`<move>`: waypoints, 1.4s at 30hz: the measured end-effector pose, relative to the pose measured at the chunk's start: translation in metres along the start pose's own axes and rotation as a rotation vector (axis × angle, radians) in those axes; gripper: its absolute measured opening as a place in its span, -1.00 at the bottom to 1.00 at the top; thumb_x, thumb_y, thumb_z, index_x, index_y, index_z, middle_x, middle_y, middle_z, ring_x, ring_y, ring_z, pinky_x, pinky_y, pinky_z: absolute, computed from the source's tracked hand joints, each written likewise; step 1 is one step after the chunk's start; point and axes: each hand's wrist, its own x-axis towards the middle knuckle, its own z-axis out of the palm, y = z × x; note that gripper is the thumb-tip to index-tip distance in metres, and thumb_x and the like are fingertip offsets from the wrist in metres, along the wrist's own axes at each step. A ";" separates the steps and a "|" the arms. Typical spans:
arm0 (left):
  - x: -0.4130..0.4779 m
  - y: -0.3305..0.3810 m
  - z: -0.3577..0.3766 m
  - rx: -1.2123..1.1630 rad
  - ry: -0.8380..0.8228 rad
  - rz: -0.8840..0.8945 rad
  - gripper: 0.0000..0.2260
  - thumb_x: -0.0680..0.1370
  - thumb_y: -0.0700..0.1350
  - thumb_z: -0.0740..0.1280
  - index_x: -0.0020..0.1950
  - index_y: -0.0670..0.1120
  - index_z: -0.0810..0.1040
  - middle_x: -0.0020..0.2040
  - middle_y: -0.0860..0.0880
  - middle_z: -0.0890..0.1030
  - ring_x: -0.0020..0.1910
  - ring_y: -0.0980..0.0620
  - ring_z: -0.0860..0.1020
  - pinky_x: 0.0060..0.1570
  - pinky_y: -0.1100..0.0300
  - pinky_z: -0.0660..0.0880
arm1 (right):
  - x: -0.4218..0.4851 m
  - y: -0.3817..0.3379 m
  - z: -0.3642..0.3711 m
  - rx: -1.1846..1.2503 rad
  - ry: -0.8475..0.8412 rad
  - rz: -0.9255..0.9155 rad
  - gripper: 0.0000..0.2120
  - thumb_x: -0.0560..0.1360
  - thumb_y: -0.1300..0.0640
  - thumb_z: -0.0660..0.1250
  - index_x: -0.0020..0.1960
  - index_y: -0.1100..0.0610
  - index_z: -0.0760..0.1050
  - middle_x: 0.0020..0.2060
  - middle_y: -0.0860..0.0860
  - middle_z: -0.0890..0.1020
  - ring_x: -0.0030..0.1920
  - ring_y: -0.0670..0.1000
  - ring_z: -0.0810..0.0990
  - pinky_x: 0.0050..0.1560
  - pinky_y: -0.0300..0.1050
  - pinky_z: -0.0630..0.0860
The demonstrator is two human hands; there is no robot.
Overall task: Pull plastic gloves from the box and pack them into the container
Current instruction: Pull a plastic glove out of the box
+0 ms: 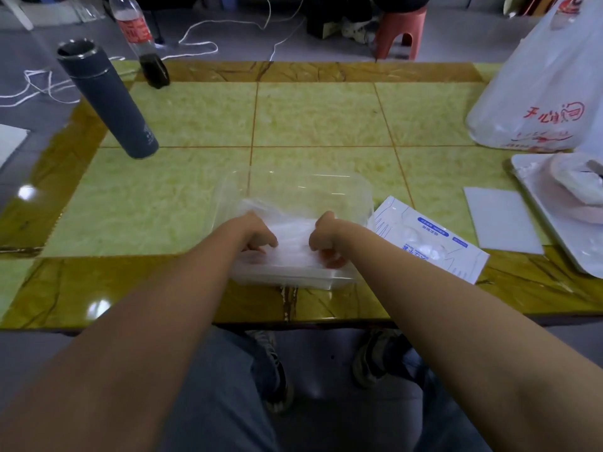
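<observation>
A clear plastic container (303, 187) sits near the table's front edge, straight ahead of me. A pile of thin translucent plastic gloves (293, 238) lies in its near half. My left hand (253, 233) and my right hand (326, 234) are both inside the container, with fingers curled down into the gloves at the pile's left and right sides. The fingertips are partly hidden under the film. The white and blue glove box (430, 241) lies flat on the table just right of the container.
A grey flask (107, 99) and a cola bottle (140, 37) stand at the back left. A white shopping bag (541, 86) fills the back right, with a white tray (554, 216) and a white card (502, 223) on the right side of the table.
</observation>
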 end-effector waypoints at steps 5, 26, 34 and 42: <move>0.007 -0.003 0.003 0.148 0.007 0.006 -0.16 0.37 0.02 0.55 0.48 -0.24 0.20 0.36 -0.20 0.41 0.21 -0.20 0.49 0.10 -0.01 0.48 | 0.004 -0.001 0.004 0.019 0.020 0.056 -0.22 0.61 0.28 0.09 0.53 0.07 -0.44 -0.05 0.25 0.48 -0.36 0.04 0.41 -0.23 -0.06 0.49; -0.134 0.153 0.072 0.119 0.343 0.719 -0.92 0.57 -0.09 0.27 0.02 -0.06 0.51 -0.01 -0.06 0.56 0.03 -0.10 0.53 -0.07 0.16 0.38 | -0.057 0.139 -0.098 -0.091 0.659 -0.277 -0.81 0.49 0.10 0.33 0.03 0.18 0.60 0.01 0.14 0.65 0.03 0.15 0.59 -0.07 -0.08 0.46; -0.108 0.171 0.122 0.368 0.254 0.565 -0.60 0.57 -0.19 0.26 0.38 -0.23 0.29 0.36 -0.25 0.31 0.28 -0.20 0.44 0.15 0.11 0.39 | -0.050 0.182 -0.103 -0.417 0.401 -0.352 -0.22 0.33 0.11 0.55 0.47 0.10 0.30 0.43 0.05 0.36 0.41 0.10 0.32 0.39 -0.02 0.29; -0.096 0.153 0.141 0.218 0.210 0.501 -0.25 0.40 0.05 0.51 0.44 -0.14 0.20 0.32 -0.18 0.33 0.20 -0.15 0.46 -0.11 0.15 0.34 | -0.041 0.179 -0.098 -0.239 0.625 -0.403 -0.73 0.40 0.06 0.50 0.10 0.03 0.64 0.11 0.04 0.48 0.15 0.02 0.45 0.16 -0.04 0.45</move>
